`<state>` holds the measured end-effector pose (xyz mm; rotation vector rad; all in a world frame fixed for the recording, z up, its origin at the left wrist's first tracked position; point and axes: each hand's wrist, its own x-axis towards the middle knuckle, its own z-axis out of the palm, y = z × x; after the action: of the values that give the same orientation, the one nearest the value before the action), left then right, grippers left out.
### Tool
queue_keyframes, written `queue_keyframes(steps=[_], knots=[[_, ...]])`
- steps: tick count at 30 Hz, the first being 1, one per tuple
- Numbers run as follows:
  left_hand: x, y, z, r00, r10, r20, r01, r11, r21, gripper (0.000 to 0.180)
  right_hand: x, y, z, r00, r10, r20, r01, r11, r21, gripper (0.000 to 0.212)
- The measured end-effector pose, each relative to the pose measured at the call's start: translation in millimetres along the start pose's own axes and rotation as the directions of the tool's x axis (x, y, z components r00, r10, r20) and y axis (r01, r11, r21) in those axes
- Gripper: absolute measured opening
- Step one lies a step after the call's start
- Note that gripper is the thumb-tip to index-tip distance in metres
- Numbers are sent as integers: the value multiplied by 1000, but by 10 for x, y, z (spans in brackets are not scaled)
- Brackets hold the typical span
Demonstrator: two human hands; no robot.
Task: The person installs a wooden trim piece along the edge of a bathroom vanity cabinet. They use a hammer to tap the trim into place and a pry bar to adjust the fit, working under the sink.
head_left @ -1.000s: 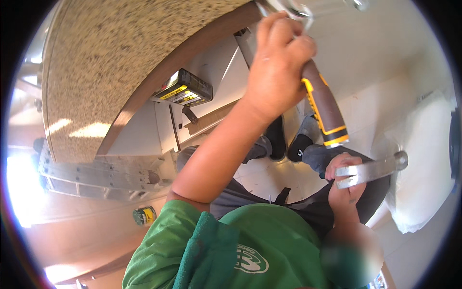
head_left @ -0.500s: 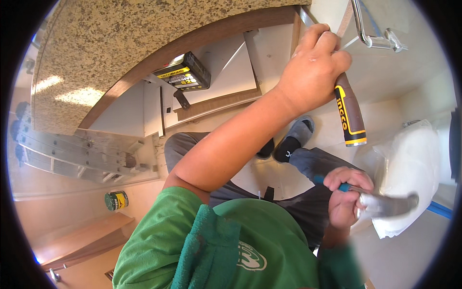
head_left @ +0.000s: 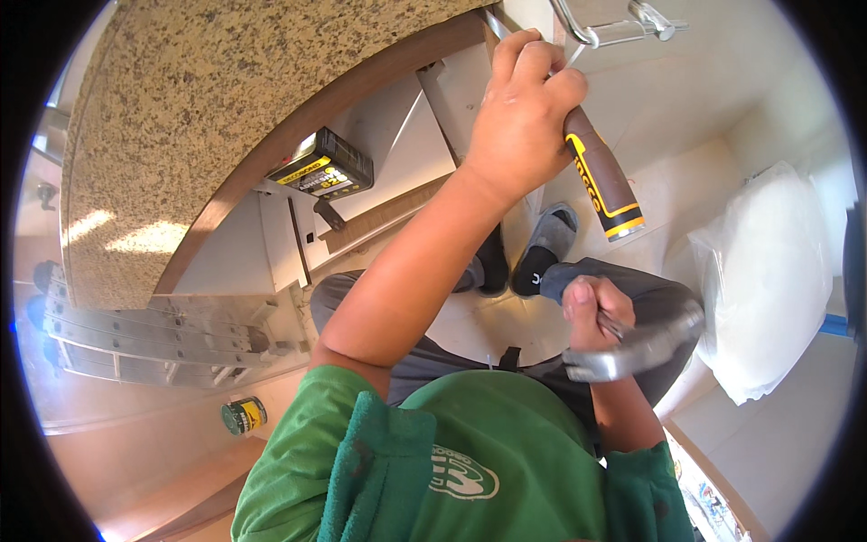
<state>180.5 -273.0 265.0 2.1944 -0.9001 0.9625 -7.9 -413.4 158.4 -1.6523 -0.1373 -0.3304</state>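
Head view: your left hand (head_left: 528,122) is wrapped around a long brown tool handle (head_left: 601,167) with yellow-and-black trim and a metal end cap. The fingers are curled firmly over its upper stretch; the lower stretch and cap slant out below and to the right of them. Beyond the fingertips, a narrow bare metal strip (head_left: 494,24), apparently the tool's blade, lies near the brown wooden edge band (head_left: 307,117) of a tan speckled stone countertop (head_left: 208,117). Contact there: cannot tell.

Your right hand (head_left: 596,312) is closed on the dark shaft of a silver metal hammer (head_left: 637,350). Its head sits just beyond the fingers on your body's side, motion-blurred; most of the shaft is hidden by your grip.

Handling, judged by eye: the tool looks stiff, moderately light, with a thick, grippy-looking handle; the cap and strip look hard and smooth, so likelier to slip. Best hold is on the brown part, fingers clear of both ends. The hammer looks head-heavy and rigid; take it by the shaft, well back from the head, with a firm wrist. Neither seems fragile; the stone and wood beside your left fingers may chip or mark more readily.
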Motion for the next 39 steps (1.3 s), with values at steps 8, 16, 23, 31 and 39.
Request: queue_keyframes(steps=[8, 16, 23, 31, 39], knots=[[11, -9, 5, 1000, 21, -17, -21, 1000, 5, 30, 102, 125, 91, 999, 24, -27, -24, 1000, -19, 28], [0, -7, 42, 999, 21, -34, -21, 1000, 1, 30, 60, 52, -5, 996, 88, -10, -84, 978, 192, 33], [-10, -8, 70, 998, 17, -56, -17, 1000, 3, 29, 37, 139, -26, 995, 100, 2, -99, 986, 131, 36], [-19, -16, 61, 998, 21, -54, -21, 1000, 16, 30, 105, -18, -41, 1000, 21, -21, -17, 983, 181, 32], [-2, -17, 48, 999, 27, -38, -26, 1000, 14, 30, 283, 84, 107, 980, 187, 71, -195, 973, 126, 39]])
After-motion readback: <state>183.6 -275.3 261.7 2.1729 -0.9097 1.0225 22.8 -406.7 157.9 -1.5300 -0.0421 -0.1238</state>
